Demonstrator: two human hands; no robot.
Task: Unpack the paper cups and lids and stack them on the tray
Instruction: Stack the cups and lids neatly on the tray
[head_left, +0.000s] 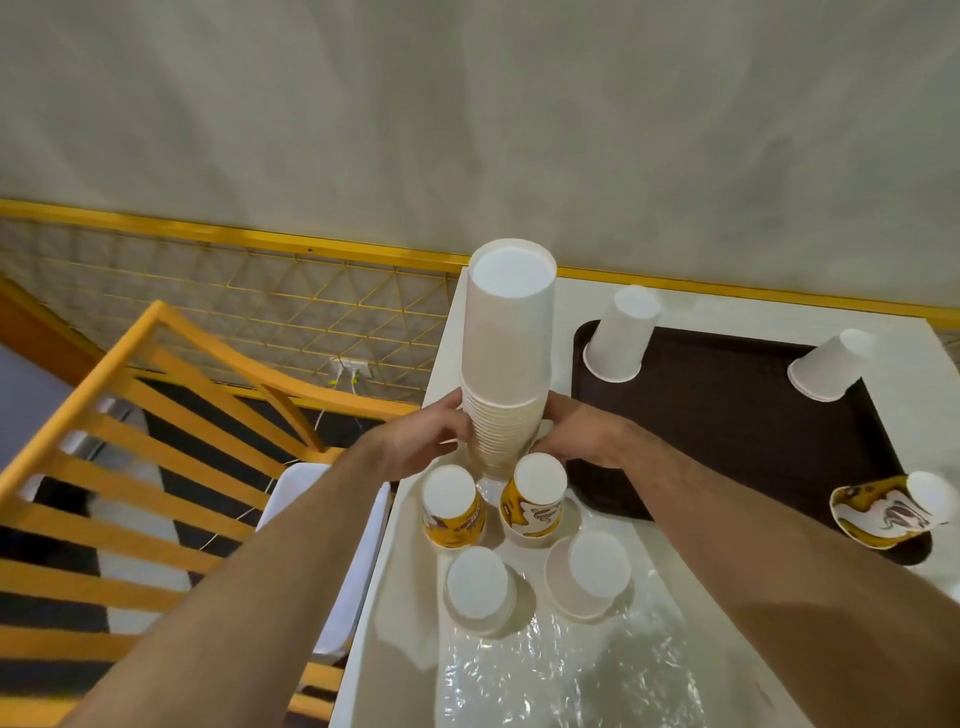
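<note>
Seemingly upright cup stack (506, 358), between both hands' grip

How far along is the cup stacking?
Early on. Three cups already sit upside down on the brown tray. Both hands, left and right, grip the tall white stack beside it. Four cups still wait on the table, and no lids show.
</note>
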